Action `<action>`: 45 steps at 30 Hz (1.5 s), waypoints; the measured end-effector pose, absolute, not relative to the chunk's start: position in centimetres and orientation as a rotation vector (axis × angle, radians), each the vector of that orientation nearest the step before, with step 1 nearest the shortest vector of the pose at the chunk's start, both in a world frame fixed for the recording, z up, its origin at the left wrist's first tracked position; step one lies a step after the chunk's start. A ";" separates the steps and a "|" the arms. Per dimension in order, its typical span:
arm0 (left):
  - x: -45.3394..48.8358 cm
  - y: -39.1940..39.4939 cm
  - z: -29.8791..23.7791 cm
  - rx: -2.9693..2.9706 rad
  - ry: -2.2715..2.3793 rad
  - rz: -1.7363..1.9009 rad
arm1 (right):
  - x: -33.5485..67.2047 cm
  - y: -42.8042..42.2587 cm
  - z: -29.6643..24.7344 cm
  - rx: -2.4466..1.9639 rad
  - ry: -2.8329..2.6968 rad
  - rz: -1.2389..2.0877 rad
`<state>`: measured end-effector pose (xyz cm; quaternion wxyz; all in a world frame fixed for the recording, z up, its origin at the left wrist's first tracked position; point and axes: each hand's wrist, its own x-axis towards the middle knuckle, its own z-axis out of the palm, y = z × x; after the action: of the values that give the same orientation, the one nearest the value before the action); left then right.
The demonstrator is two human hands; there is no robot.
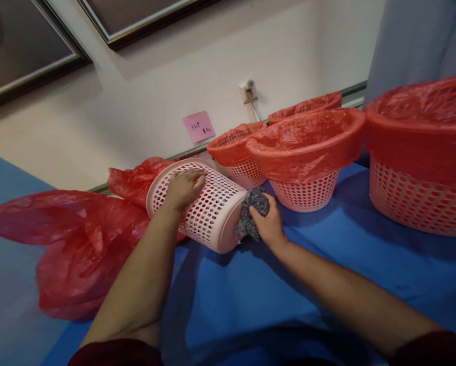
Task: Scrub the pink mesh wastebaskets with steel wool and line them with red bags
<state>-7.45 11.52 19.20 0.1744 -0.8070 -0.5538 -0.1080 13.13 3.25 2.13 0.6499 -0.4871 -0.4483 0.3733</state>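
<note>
A pink perforated plastic basket (216,208) lies tipped on its side on the blue cloth, its solid base facing right. My left hand (185,188) rests on top of its wall with the fingers stretched out. A dark grey cloth (252,211) is bunched in my right hand (269,218), pressed against the base of the basket. Crumpled red plastic bags (86,239) lie to the left, beside the basket's mouth, which is turned away from me.
Several baskets lined with red bags stand to the right, including a near one (304,188) and a large one (422,198). Behind them is a wall with a pink note (199,127) and a socket (248,94). Blue cloth (243,300) covers the table.
</note>
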 end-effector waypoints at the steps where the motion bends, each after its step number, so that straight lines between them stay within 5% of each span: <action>1: -7.4 11.5 19.2 -2.289 -1.570 -0.303 | 12.7 2.3 2.4 -1.050 -1.144 0.770; 9: -7.3 11.3 19.3 -2.299 -1.567 -0.291 | 12.2 -2.7 0.0 -0.508 -2.367 0.472; 16: -7.2 11.4 19.1 -2.281 -1.569 -0.315 | 14.4 -0.3 0.7 -0.717 -1.844 0.414; 22: -7.7 11.4 19.1 -2.273 -1.575 -0.322 | 14.3 -0.1 0.3 -0.836 -2.295 0.445; 29: -8.1 11.3 19.0 -2.291 -1.567 -0.356 | 14.7 0.6 1.0 -1.598 -2.087 0.648; 33: -7.9 11.4 19.0 -2.291 -1.588 -0.356 | 15.2 0.2 1.3 -1.511 -1.973 0.591; 39: -7.7 11.7 18.9 -2.291 -1.548 -0.382 | 13.8 -2.0 0.5 -0.660 -2.328 0.345; 45: -7.9 11.6 18.9 -2.287 -1.553 -0.365 | 14.0 0.7 -0.4 -1.325 -2.188 0.698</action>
<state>-7.87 11.62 18.90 0.1756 -0.8074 -0.5484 -0.1287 13.98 0.71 -0.39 0.2424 -0.4849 -0.8005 0.2555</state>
